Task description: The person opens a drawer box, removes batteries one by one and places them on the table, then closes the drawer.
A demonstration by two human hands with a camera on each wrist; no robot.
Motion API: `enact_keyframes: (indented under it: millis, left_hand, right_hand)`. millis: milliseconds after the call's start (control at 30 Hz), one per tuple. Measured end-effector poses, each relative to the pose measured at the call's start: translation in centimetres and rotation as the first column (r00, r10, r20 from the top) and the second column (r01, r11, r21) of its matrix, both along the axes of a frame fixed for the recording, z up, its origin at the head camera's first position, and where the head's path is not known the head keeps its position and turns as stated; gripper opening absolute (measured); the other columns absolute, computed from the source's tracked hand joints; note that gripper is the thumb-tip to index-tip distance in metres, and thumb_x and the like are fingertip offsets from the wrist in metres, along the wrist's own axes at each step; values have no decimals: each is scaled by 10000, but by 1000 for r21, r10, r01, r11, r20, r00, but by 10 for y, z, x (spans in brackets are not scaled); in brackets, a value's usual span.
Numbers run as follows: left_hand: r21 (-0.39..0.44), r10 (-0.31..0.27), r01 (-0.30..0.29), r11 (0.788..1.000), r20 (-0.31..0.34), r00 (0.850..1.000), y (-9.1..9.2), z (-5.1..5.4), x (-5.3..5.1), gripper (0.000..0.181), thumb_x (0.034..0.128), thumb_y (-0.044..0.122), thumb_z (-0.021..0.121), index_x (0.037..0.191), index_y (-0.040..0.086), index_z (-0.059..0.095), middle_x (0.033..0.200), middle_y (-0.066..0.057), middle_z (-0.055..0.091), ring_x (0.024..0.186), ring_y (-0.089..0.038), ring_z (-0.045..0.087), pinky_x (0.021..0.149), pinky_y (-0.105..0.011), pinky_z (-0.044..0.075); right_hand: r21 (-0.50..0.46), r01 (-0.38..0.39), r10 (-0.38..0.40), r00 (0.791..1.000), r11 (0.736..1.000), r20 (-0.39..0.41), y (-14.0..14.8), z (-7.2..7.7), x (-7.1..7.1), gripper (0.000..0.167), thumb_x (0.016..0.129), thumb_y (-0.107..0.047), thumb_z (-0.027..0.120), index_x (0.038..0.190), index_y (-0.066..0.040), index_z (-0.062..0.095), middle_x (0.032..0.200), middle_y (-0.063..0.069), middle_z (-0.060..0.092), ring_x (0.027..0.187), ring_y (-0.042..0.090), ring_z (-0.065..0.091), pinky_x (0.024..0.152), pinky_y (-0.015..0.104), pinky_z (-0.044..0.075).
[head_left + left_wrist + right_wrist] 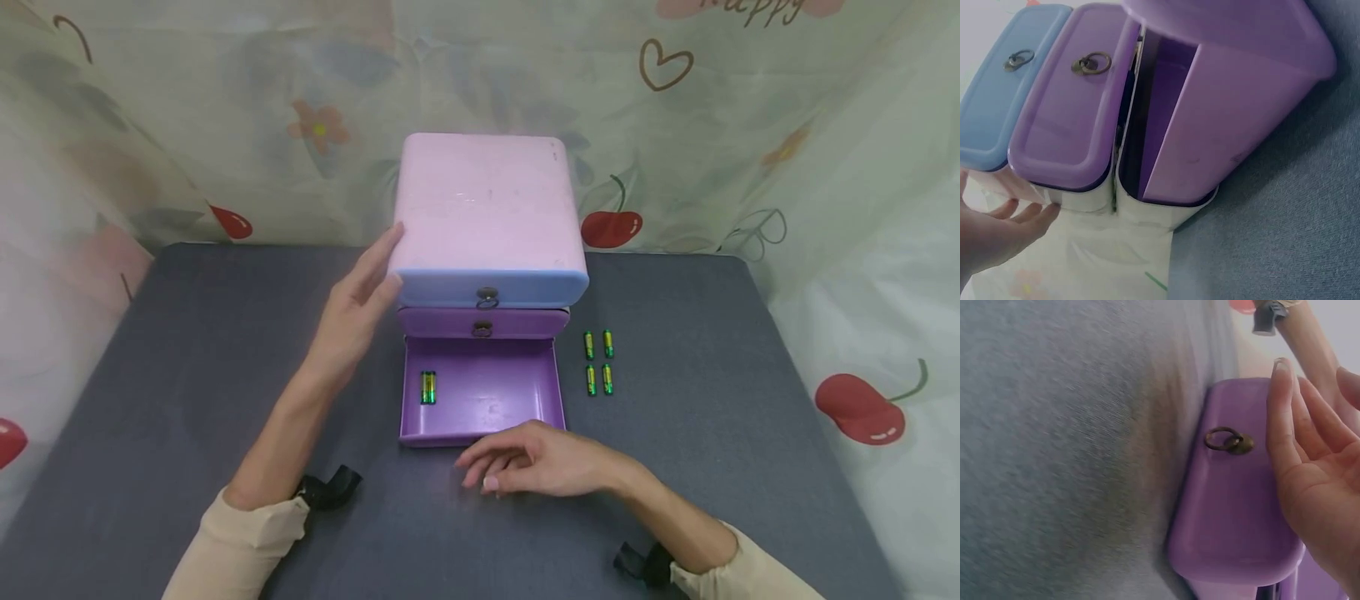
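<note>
A small drawer cabinet (487, 200) with a pink top stands on the table, its purple bottom drawer (495, 375) pulled out. Two green-and-gold batteries (428, 388) stand side by side in the drawer's left part. Against the cabinet's left side rests my left hand (348, 317), fingers extended; the left wrist view shows its fingertips on the pale side wall. My right hand (543, 460) hovers at the bottom drawer's front with loosely bent fingers, holding nothing. In the right wrist view it is beside the drawer's front panel (1235, 512), apart from the ring pull (1240, 444).
Several more batteries (607, 379) lie in two rows on the grey table (697, 400), right of the drawer. Above the pulled-out drawer, the blue drawer (435, 287) and the middle purple drawer (435, 323) are closed. A patterned curtain (480, 67) hangs behind the table.
</note>
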State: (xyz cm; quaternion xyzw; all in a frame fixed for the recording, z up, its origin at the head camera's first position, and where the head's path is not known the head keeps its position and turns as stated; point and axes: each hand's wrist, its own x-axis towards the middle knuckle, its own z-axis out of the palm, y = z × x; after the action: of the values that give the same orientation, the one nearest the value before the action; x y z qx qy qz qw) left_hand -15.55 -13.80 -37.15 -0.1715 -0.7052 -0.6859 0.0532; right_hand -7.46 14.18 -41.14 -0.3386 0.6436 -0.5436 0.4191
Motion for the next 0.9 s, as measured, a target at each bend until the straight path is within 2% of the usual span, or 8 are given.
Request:
enact_keyframes:
  millis: [133,300,467,700,900]
  left_hand:
    - [-22,-17,17,1000,-21,1000,-1,0,0,499,1042,91,492,1527,170,406,1593,35,336,1479,-104,241,1197,-284,193]
    - [-45,-1,0,999,-19,1000,-2,3,1,492,1035,112,514,1513,201,438,1606,41,299,1482,-93,218,1206,-340,192]
    - [-74,42,-43,996,-23,999,-1,8,0,482,1014,135,565,1482,227,491,1610,15,293,1471,-99,246,1197,-374,227]
    - [-68,38,-41,997,-34,999,-1,10,-2,489,1001,104,578,1475,195,502,1614,-2,277,1469,-117,259,1185,-360,258]
    - [-70,42,-46,996,-51,998,0,10,-5,480,995,94,580,1465,166,515,1616,-32,278,1467,-124,267,1179,-375,273]
  right_hand:
    - [-12,-8,8,1000,1000,1,-1,4,-4,338,981,-106,623,1310,-30,615,1155,192,690,985,356,672,808,495,563]
    - [-49,-15,16,1000,999,9,-3,8,-10,339,981,-94,620,1320,-95,619,1162,174,690,964,405,664,796,530,555]
    - [-91,-21,24,999,996,36,-5,11,-16,350,988,-46,586,1338,-48,593,1165,179,682,972,364,670,816,544,548]
    - [-125,-13,19,999,992,51,-9,15,-25,365,999,-53,573,1343,65,543,1162,182,679,978,272,674,862,532,540]
    - [-112,37,-35,999,993,24,-13,15,-32,350,1003,-58,556,1337,45,564,1170,254,657,1015,399,644,864,522,543]
